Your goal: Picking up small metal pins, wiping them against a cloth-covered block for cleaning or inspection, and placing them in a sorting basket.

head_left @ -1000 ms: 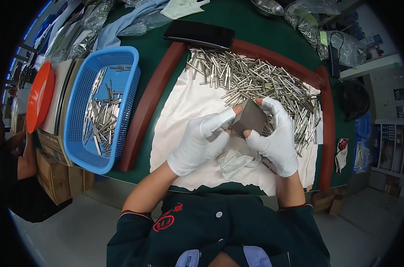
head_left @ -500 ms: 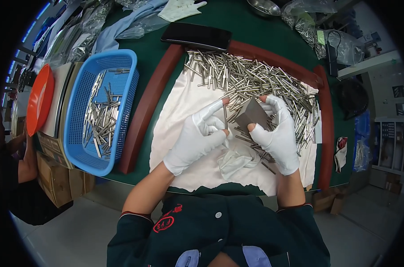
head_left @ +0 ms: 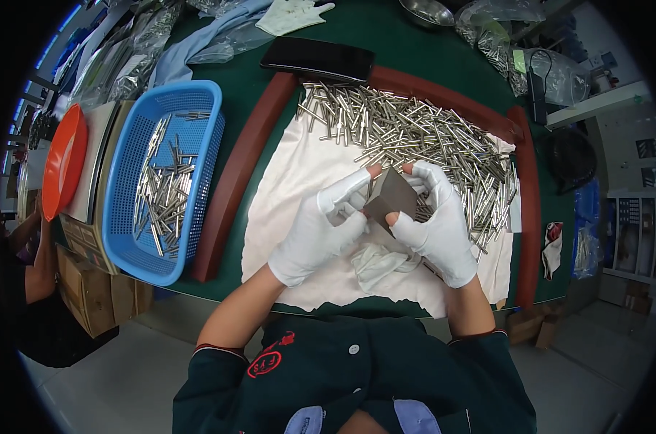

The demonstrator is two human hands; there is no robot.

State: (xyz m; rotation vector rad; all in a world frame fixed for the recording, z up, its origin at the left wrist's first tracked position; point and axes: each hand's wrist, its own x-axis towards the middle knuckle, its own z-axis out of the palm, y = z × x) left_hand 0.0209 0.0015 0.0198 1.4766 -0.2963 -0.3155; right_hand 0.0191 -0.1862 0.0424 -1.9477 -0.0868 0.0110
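Note:
My right hand (head_left: pixel 444 228), in a white fingertip-less glove, is closed around a grey-brown rectangular block (head_left: pixel 394 195). My left hand (head_left: pixel 321 228), gloved the same way, pinches a thin metal pin between thumb and forefinger, right against the block's left side. The pin is now almost wholly hidden there. Beyond both hands a broad heap of shiny metal pins (head_left: pixel 429 137) lies on a pale pink cloth (head_left: pixel 270 217). Just below the block rests a crumpled white cloth (head_left: pixel 378 269).
Red-brown bars (head_left: pixel 234 181) frame the cloth on the green table. A blue basket (head_left: pixel 114 235) with more pins stands left, beside an orange-red bowl (head_left: pixel 64 163). A black phone (head_left: pixel 317 59) lies on the far bar. Another person's arm (head_left: pixel 42 257) shows far left.
The block in my right hand has moved left and met my left hand's pinched fingers. The pin, visible before, is now mostly covered by the block.

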